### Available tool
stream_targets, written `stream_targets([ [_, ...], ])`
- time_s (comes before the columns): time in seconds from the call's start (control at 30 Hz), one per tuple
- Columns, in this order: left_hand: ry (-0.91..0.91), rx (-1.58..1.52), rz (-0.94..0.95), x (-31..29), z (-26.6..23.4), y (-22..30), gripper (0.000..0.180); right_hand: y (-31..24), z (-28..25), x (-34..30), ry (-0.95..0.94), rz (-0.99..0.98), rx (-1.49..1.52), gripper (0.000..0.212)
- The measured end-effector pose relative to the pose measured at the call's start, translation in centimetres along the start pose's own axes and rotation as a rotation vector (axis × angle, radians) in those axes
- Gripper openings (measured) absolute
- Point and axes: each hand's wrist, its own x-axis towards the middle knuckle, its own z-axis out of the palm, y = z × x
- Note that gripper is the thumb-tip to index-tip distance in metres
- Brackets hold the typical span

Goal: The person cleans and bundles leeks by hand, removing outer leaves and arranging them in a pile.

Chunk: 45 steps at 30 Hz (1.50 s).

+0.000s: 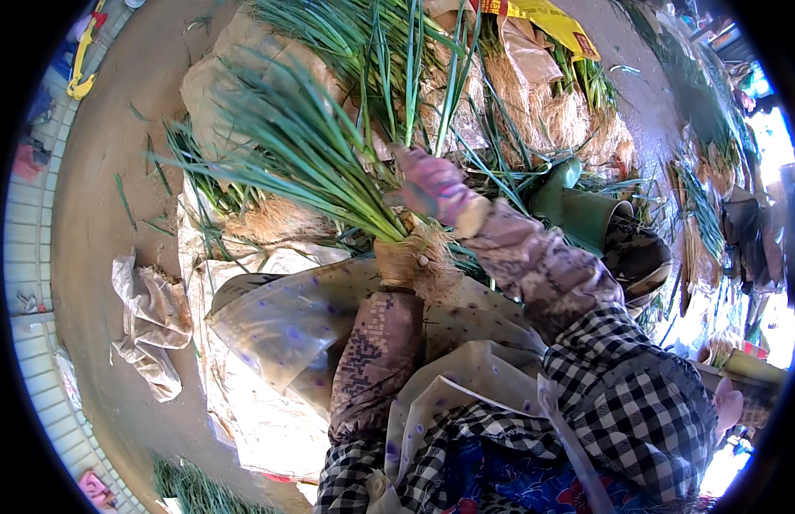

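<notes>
A bunch of green onions (pixel 316 167) is gripped low, near its roots, by my left hand (pixel 397 261) in a tan glove. Its long leaves fan out to the upper left, and pale stringy roots (pixel 437 267) hang beside my fingers. Just right of the stalks is my right hand (pixel 436 190) in a pink and purple glove. It is smeared by motion, so I cannot make out whether its fingers hold anything. Beyond both hands lies a large heap of green onions (pixel 337 34), some with their roots toward me.
A smaller onion pile (pixel 277 218) rests on pale sacking (pixel 265 368) at the left. A crumpled sack (pixel 149 321) lies on the floor. Plastic sheeting (pixel 294 321) covers my lap. A green boot (pixel 573 206) stands at the right, and a yellow bag (pixel 556 21) sits at the back.
</notes>
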Motion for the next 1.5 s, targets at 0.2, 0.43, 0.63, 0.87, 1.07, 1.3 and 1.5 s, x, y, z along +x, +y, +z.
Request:
stream_targets([
  [0.2, -0.004, -0.121, -0.091, -0.7, 1.1, 1.7, 0.024, 3.5, 2.5, 3.6, 0.07, 0.015, 0.192, 0.035],
  [0.43, 0.113, -0.192, -0.123, -0.6, 1.3, 0.3, 0.023, 2.6, 1.7, 0.3, 0.256, 0.101, 0.216, 0.01],
  [0.63, 0.167, -0.258, -0.27, 0.8, -0.5, -0.6, 0.02, 7.1, 0.0, -7.2, 0.493, 0.618, 1.382, 0.012],
  [0.87, 0.06, -0.134, -0.43, 1.5, -0.9, 0.3, 0.02, 19.7, 4.0, -16.3, -0.096, 0.944, -0.173, 0.041],
  [1.07, -0.095, -0.506, -0.533, 0.7, -1.5, 1.2, 0.028, 10.6, 3.6, -8.3, -0.134, 0.545, 1.17, 0.044],
  [1.3, -0.287, -1.013, -0.472, -0.7, -1.3, 0.4, 0.034, 3.0, 2.3, -2.7, -0.209, 0.233, 2.063, 0.033],
  [1.5, -0.111, -0.8, -0.606, -1.0, -1.4, 0.2, 0.032, -0.3, -1.3, -0.9, -0.004, 0.124, 1.066, 0.025],
])
